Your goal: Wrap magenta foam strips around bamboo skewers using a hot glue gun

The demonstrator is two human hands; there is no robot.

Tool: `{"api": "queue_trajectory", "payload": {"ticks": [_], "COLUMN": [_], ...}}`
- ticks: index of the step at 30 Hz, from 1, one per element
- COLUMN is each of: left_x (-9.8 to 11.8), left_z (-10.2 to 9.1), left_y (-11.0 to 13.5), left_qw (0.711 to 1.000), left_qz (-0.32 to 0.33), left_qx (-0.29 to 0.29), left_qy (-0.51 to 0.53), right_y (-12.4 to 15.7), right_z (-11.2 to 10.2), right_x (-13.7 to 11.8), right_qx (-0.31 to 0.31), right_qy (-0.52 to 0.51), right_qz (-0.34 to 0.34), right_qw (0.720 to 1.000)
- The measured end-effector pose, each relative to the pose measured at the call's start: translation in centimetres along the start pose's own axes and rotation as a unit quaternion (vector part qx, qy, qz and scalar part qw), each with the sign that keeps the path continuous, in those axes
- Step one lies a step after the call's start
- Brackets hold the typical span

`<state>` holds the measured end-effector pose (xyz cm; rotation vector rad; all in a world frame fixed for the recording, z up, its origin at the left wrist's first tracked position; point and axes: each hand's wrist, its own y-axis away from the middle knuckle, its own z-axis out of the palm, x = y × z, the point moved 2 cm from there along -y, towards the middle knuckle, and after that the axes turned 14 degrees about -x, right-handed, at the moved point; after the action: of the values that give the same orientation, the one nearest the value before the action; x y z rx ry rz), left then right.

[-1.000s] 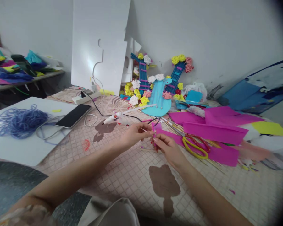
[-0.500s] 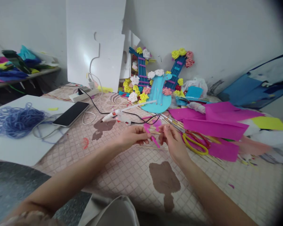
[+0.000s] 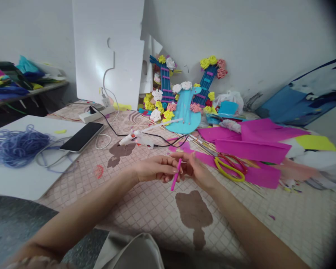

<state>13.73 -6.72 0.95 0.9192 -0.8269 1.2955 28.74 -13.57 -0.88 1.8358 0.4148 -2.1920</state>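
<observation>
a thin magenta stick point(image 3: 176, 177) is pinched between thumb and fingers of the left hand point(image 3: 154, 169) and held slanted above the checked tablecloth point(image 3: 145, 209). the right hand point(image 3: 199, 172) is held just beside it, fingers bent; whether the stick is also gripped by them cannot be told. beyond the hands, a white glue gun point(image 3: 136, 138) is seen laid on the cloth. to the right, scissors point(image 3: 226, 175) with red and yellow handles are laid by magenta sheets point(image 3: 253, 150). at left, violet-blue yarn point(image 3: 19, 145) is heaped on a white board point(image 3: 19, 181).
</observation>
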Motion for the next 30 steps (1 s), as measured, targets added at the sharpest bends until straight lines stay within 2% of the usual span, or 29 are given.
{"api": "queue_trajectory", "payload": {"ticks": [5,7,12,14,16,23,26,28,30], "left_x": [0.4,0.4,0.4,0.4,0.4,0.4,0.5,0.6,0.7], "left_z": [-0.9,-1.2,-1.5,-1.4,-1.3,-1.0,-1.1,-1.2,-1.3], "left_y": [0.7,0.8,0.8,0.7,0.7,0.7,0.8,0.9,0.9], "left_qw": [0.999,0.998,0.998,0.999,0.999,1.000,1.000,1.000,1.000], "left_qz": [0.015,0.020,0.012,-0.001,-0.014,-0.017,-0.012,-0.001,0.009], "left_qx": [0.039,0.047,0.049,0.045,0.035,-0.003,-0.005,0.001,0.016], "left_qy": [0.031,0.039,0.031,0.017,0.004,0.003,0.010,0.009,0.008], "right_y": [0.3,0.4,0.4,0.3,0.2,0.2,0.3,0.4,0.4], "right_z": [-1.5,-1.8,-1.7,-1.3,-0.8,0.6,-0.1,-0.6,-1.0], "right_x": [-0.7,-0.9,-1.7,-2.1,-2.3,-0.5,-0.2,-0.4,-0.9], "right_qx": [0.030,0.061,0.113,0.106,0.083,-0.061,-0.041,-0.005,0.038], "right_qy": [0.101,0.097,-0.076,-0.139,-0.156,-0.016,0.059,0.111,0.118], "right_qz": [0.003,-0.007,-0.089,-0.107,-0.106,-0.033,-0.023,-0.016,-0.019], "right_qw": [0.994,0.993,0.987,0.979,0.979,0.997,0.997,0.994,0.992]}}
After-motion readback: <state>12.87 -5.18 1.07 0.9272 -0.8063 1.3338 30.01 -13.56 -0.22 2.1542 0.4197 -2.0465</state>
